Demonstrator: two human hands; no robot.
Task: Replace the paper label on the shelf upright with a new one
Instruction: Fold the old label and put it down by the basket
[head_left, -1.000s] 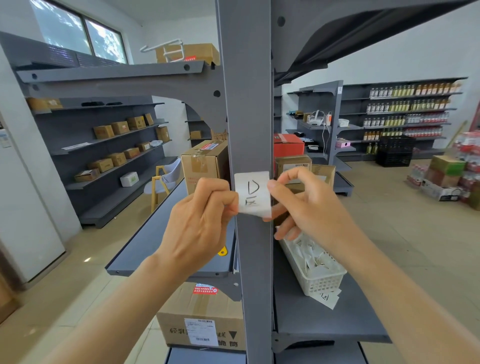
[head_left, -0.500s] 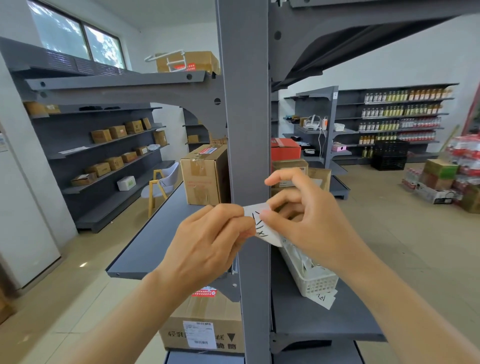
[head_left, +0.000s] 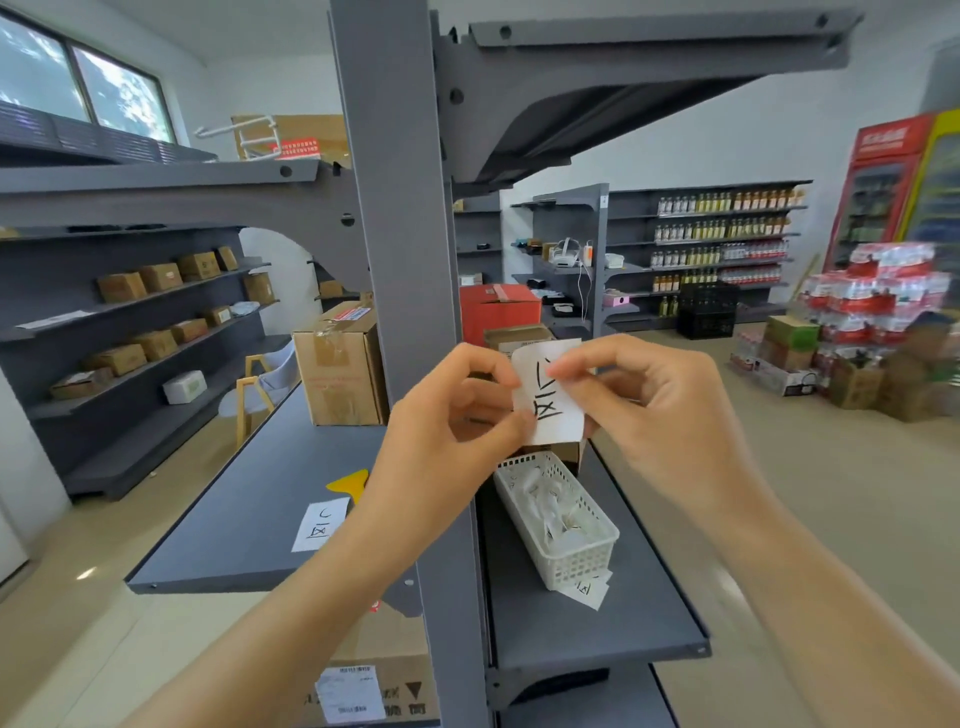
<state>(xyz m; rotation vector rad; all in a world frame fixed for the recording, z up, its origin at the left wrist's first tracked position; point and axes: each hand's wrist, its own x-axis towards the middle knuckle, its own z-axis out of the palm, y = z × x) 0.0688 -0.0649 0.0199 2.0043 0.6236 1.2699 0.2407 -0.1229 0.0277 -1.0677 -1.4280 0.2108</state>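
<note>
Since the earlier frame both hands have carried the paper label (head_left: 550, 395) off the shelf upright (head_left: 400, 260), to its right. Left hand (head_left: 447, 431) pinches its lower left edge, right hand (head_left: 660, 405) its top, above the white basket (head_left: 558, 519)

White paper label (head_left: 551, 400) with black marks; grey shelf upright (head_left: 395, 208); white basket (head_left: 566, 525).

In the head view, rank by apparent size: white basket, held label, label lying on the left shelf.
1. white basket
2. held label, though it is nearer the camera
3. label lying on the left shelf
</note>
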